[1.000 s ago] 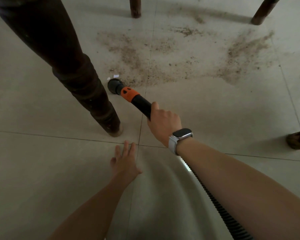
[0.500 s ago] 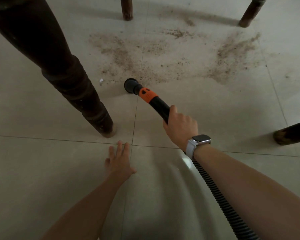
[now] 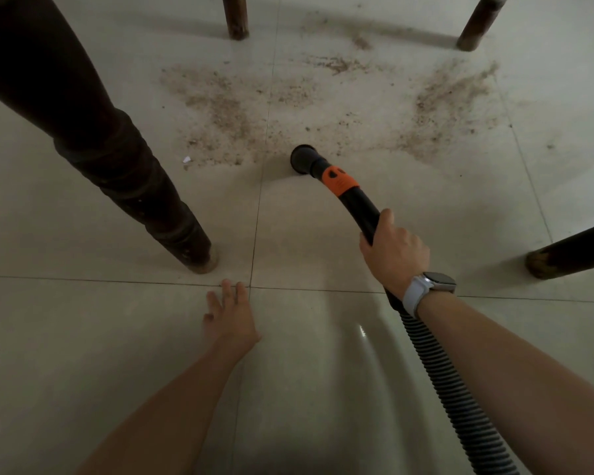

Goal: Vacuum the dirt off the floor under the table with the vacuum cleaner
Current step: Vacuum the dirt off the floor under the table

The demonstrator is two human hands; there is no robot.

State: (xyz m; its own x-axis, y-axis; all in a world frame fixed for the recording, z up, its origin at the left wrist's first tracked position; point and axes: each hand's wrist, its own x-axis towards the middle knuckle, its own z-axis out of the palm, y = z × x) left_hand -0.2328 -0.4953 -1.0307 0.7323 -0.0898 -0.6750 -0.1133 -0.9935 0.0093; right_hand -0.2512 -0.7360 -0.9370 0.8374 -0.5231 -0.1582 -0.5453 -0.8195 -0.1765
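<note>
Right hand (image 3: 395, 250) grips vacuum wand (image 3: 357, 204); nozzle (image 3: 302, 158) beside dirt (image 3: 227, 114).

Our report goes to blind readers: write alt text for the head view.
A right hand holds a vacuum hose, its nozzle at the edge of dirt scattered on a tiled floor between dark table legs; the left hand is spread open above the tiles.

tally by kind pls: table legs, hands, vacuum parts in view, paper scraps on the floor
Table legs: 4 (near left, far middle, far right, near right)
Hands: 2 (left hand flat on the floor, right hand gripping the vacuum wand)
Vacuum parts: 3 (nozzle, vacuum wand, ribbed hose)
Paper scraps: 1 (white scrap)
Total: 10
</note>
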